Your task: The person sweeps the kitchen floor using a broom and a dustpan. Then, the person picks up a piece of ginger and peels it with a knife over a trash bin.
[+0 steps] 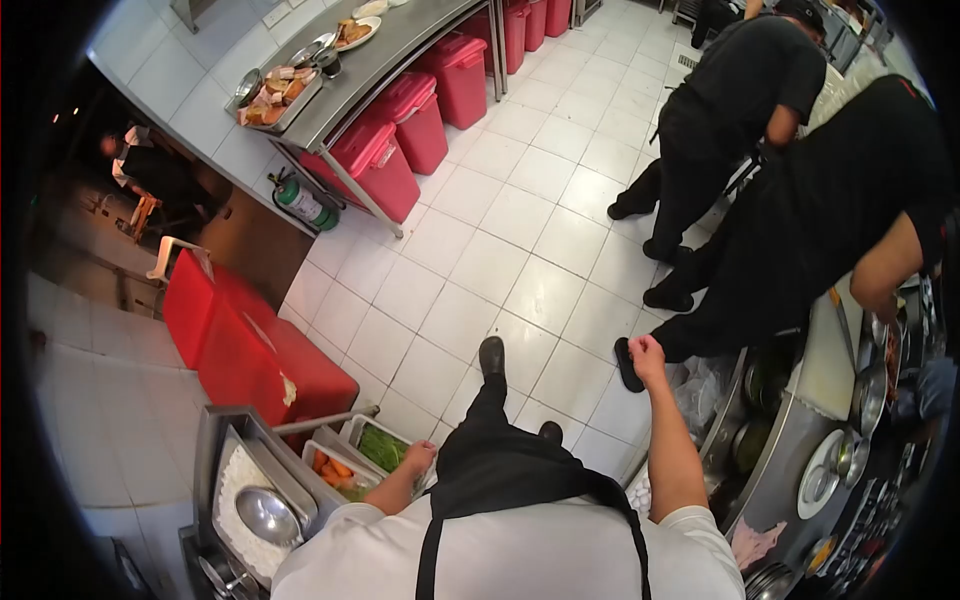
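My left hand (pixel 420 457) hangs low beside the black apron (pixel 500 465), close to a container of green vegetables (pixel 383 446) and one of carrots (pixel 335 466). Its fingers look curled, but what they hold, if anything, is too small to make out. Out to the right, my right hand (pixel 646 352) is raised above the tiled floor with its fingers bent in, and no object can be made out in it. A metal bowl (pixel 267 514) rests on white grains in a tray at the lower left.
Two people in black (pixel 735 85) bend over the counter (pixel 775 440) on the right. Red bins (pixel 375 165) stand under a steel table (pixel 375 75) bearing food trays. A red cooler (pixel 265 350) and a fire extinguisher (pixel 303 202) are at left. White tiles (pixel 480 265) stretch ahead.
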{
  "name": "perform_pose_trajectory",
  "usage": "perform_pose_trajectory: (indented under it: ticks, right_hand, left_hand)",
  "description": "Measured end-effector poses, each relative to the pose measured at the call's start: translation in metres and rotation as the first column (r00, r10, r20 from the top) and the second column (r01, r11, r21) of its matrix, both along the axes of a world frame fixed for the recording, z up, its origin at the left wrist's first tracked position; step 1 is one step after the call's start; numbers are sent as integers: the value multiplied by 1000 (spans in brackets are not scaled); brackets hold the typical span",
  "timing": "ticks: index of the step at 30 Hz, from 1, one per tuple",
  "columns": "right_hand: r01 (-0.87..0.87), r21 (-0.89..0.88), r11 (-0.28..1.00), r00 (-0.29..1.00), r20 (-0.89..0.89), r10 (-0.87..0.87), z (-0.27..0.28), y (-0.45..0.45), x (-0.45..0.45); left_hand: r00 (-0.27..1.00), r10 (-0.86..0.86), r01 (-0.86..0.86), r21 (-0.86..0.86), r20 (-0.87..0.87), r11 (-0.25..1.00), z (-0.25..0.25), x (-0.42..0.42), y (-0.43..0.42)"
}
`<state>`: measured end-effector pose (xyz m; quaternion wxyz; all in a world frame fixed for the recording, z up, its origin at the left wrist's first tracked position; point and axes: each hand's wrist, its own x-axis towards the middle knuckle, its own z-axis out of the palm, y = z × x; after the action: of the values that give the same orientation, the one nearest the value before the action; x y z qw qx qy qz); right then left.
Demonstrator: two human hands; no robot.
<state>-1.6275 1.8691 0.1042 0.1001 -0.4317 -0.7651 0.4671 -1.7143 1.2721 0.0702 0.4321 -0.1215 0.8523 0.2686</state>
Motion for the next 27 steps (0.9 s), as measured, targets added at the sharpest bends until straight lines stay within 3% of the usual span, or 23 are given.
perform_pose_trajectory:
  ticks: [1, 3, 4, 5, 6, 7, 8, 9, 12, 18, 23, 26, 27]
  right_hand:
    - [-53, 26, 998, 998, 25, 52, 5, -3, -21]
    - [-136, 112, 984, 989, 69, 129, 27, -25, -47]
    - [-163, 106, 981, 986, 41, 159, 11, -34, -50]
    - [-183, 67, 981, 983, 1, 183, -37, -36, -37]
    - [-178, 43, 983, 984, -7, 178, -47, -53, -25]
    - [-109, -53, 993, 985, 127, 115, -74, -69, -1]
    - [-202, -21, 979, 913, 359, 196, -73, -85, 18]
    - [-222, -97, 970, 845, 477, 241, -74, -97, 26]
    - [-41, -307, 951, 779, 586, 222, -56, -117, 28]
    - [197, -353, 915, 838, 545, 30, -57, -106, -41]
    - [240, -377, 894, 903, 426, -63, -132, -82, -96]
    - [435, -626, 647, 897, 237, -374, -133, -57, -195]
    - [404, -618, 674, 914, 237, -330, -118, -42, -225]
  left_hand:
    - [996, 55, -60, 60, 74, 996, -10, -16, 9]
    - [986, -169, 169, 129, -14, 977, -60, -58, 22]
    - [959, -276, 283, 156, -66, 946, -75, -83, 29]
    - [940, -332, 340, 123, -78, 933, -68, -114, 44]
    - [919, -384, 391, 89, -85, 916, -55, -148, 61]
    - [898, -432, 437, 50, -87, 898, -45, -183, 78]
    - [914, -385, 391, 25, -129, 920, -44, -218, 92]
    - [927, -333, 338, -3, -171, 941, -42, -254, 104]
    - [902, -318, 335, 8, -292, 942, -38, -363, 133]
    - [908, -159, 212, 98, -388, 972, 24, -520, 219]
    - [891, -338, 366, 39, -301, 930, -8, -571, 286]
    - [821, -531, 548, 29, -210, 836, -31, -581, 312]
    - [776, -597, 621, 85, -203, 779, -49, -586, 313]
